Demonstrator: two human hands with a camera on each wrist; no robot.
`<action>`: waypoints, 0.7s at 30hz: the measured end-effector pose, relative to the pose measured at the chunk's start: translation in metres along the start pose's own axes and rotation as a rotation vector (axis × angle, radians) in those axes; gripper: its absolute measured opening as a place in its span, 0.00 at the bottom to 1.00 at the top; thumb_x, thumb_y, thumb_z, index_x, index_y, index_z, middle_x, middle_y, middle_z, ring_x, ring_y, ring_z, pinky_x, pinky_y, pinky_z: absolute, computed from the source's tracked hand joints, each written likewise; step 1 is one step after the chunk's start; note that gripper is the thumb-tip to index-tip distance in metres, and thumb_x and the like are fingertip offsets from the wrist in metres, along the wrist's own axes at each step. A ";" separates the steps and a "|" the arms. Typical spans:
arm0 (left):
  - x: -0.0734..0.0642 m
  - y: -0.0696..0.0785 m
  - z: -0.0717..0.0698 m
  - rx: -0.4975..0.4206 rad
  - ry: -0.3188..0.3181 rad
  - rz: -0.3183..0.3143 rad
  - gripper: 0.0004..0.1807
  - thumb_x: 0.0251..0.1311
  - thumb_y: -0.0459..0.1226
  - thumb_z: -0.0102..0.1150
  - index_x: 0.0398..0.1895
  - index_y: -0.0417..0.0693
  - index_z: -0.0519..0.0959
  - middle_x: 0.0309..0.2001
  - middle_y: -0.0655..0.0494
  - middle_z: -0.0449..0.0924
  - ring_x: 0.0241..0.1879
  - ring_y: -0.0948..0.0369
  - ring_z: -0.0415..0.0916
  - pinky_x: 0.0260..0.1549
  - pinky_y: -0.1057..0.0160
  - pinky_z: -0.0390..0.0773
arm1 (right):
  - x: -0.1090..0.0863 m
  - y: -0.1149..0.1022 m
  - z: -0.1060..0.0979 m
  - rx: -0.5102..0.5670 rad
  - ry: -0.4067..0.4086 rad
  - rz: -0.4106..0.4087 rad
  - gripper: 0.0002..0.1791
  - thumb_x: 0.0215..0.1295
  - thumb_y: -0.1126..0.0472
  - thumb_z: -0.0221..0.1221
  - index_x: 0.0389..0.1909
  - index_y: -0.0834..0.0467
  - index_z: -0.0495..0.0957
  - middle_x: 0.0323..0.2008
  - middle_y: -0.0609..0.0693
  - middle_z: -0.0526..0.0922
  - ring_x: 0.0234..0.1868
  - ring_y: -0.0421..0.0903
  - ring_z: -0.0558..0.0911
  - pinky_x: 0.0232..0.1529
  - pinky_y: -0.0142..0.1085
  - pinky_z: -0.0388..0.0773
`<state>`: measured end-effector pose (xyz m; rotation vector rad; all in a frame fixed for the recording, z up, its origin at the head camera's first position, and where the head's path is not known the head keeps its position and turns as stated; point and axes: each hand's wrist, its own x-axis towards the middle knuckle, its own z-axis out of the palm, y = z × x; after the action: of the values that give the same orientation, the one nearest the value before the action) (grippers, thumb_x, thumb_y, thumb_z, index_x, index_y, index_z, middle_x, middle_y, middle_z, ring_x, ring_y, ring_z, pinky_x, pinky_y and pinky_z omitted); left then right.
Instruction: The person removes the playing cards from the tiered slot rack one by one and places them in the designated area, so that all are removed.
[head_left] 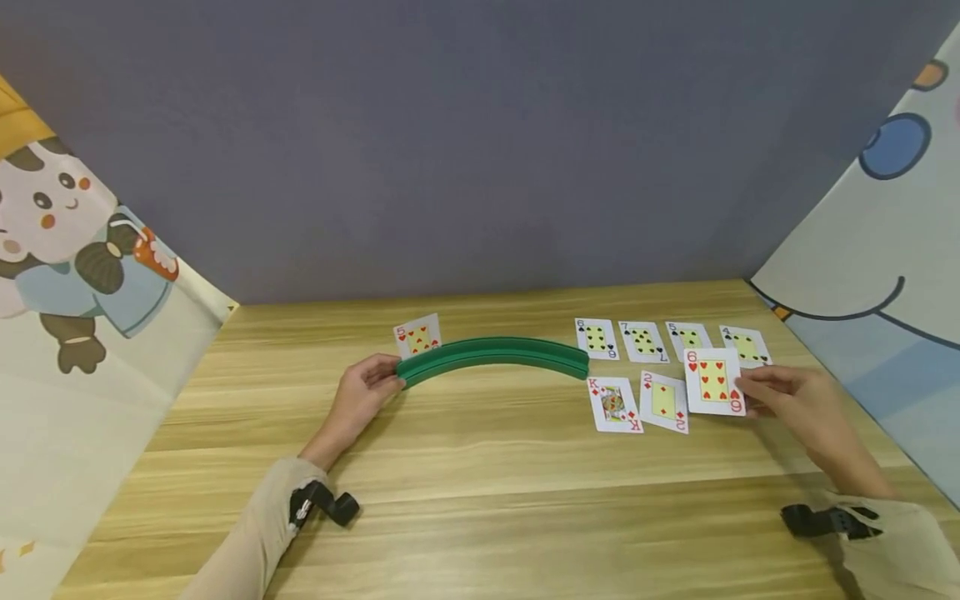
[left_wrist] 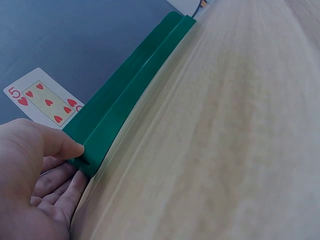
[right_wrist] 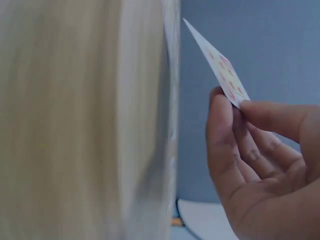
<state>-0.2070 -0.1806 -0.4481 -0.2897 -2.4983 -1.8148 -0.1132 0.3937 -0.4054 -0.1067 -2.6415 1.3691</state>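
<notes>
A curved green card holder (head_left: 491, 354) lies across the middle of the table, and my left hand (head_left: 363, 398) grips its left end, thumb on the front face in the left wrist view. The five of hearts (head_left: 417, 335) stands up in the holder near that end, its lower edge hidden. On the right, my right hand (head_left: 806, 408) pinches the six of hearts (head_left: 715, 382) by its right edge between thumb and fingers. That card is raised off the table (head_left: 480, 500), face showing, and it overlaps the lower part of the five of spades (head_left: 687, 335) in the head view.
Along the back right lie the six of spades (head_left: 596, 338), seven of spades (head_left: 643, 342) and four of spades (head_left: 746, 345). Nearer are the king of diamonds (head_left: 615, 405) and two of diamonds (head_left: 663, 402). A grey panel (head_left: 480, 150) rises behind the table.
</notes>
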 end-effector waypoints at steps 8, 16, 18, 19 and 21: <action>-0.001 0.001 0.000 -0.011 -0.006 0.020 0.19 0.61 0.26 0.63 0.56 0.30 0.76 0.54 0.34 0.78 0.56 0.44 0.77 0.50 0.72 0.79 | 0.003 0.021 -0.012 -0.044 -0.157 0.195 0.30 0.72 0.57 0.59 0.58 0.81 0.70 0.35 0.47 0.86 0.29 0.41 0.86 0.32 0.36 0.87; -0.001 0.001 0.000 -0.015 -0.006 0.025 0.19 0.62 0.26 0.63 0.56 0.30 0.76 0.54 0.34 0.79 0.55 0.44 0.77 0.49 0.73 0.80 | 0.002 0.026 -0.011 -0.115 -0.199 0.221 0.26 0.71 0.54 0.60 0.53 0.77 0.76 0.29 0.49 0.84 0.26 0.40 0.81 0.28 0.34 0.85; -0.001 0.001 0.000 -0.009 -0.006 0.022 0.19 0.61 0.26 0.63 0.55 0.30 0.77 0.54 0.35 0.79 0.55 0.44 0.77 0.50 0.72 0.80 | 0.002 0.027 -0.011 -0.127 -0.201 0.221 0.25 0.71 0.55 0.60 0.52 0.76 0.77 0.27 0.49 0.83 0.25 0.40 0.80 0.26 0.34 0.83; -0.001 0.000 0.000 -0.005 -0.006 0.023 0.19 0.61 0.26 0.62 0.55 0.30 0.76 0.54 0.35 0.79 0.55 0.44 0.77 0.50 0.72 0.80 | 0.002 0.027 -0.010 -0.132 -0.201 0.222 0.25 0.71 0.55 0.59 0.52 0.76 0.78 0.26 0.49 0.83 0.25 0.40 0.80 0.26 0.34 0.83; -0.001 0.000 0.000 -0.001 -0.004 0.019 0.19 0.61 0.26 0.63 0.55 0.30 0.77 0.54 0.35 0.79 0.55 0.45 0.77 0.50 0.72 0.80 | 0.002 0.027 -0.010 -0.141 -0.198 0.229 0.25 0.71 0.54 0.60 0.51 0.75 0.78 0.26 0.49 0.83 0.24 0.40 0.79 0.25 0.34 0.82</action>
<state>-0.2065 -0.1812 -0.4485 -0.3159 -2.4882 -1.8110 -0.1139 0.4176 -0.4218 -0.3161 -2.9687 1.3171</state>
